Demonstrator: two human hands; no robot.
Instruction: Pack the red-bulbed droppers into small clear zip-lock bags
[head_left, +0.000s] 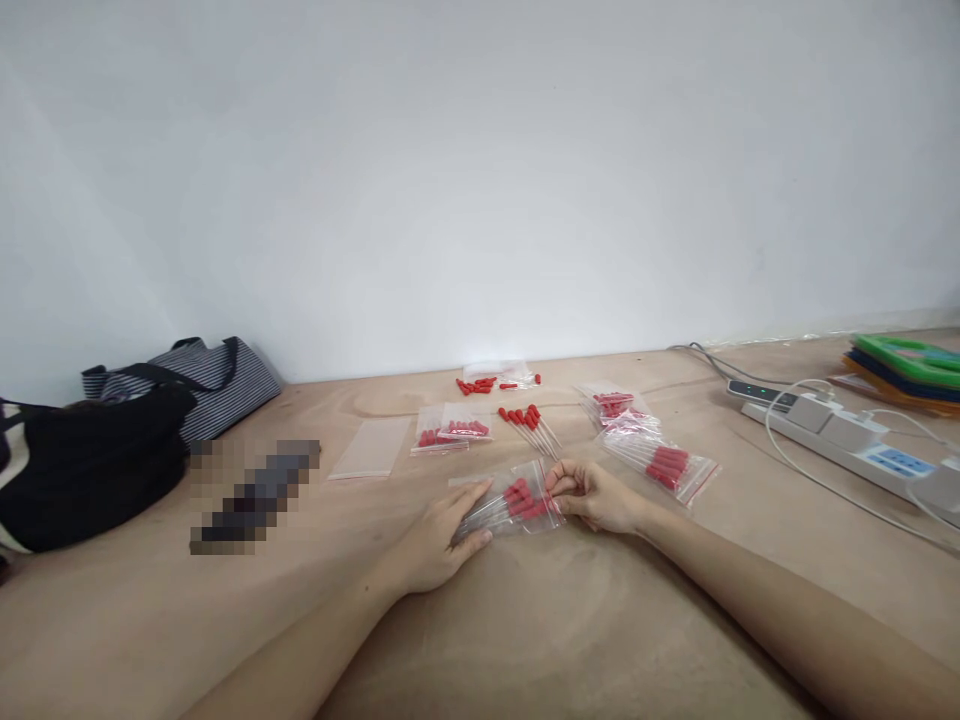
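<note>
A clear zip bag with several red-bulbed glass droppers lies between my two hands. My left hand grips its left end, thumb below and fingers above, over the droppers' thin glass tubes. At the right end, my right hand pinches the red-striped zip edge near the bulbs, its fingertips bent and closed on the plastic. Just beyond the bag, several loose droppers lie side by side on the table, bulbs pointing away from me.
Filled bags are piled on the right; others lie left of centre beside a flat bag. Loose red bulbs lie near the wall. A power strip with cables stands right; fabric bags and a blurred dark object are left.
</note>
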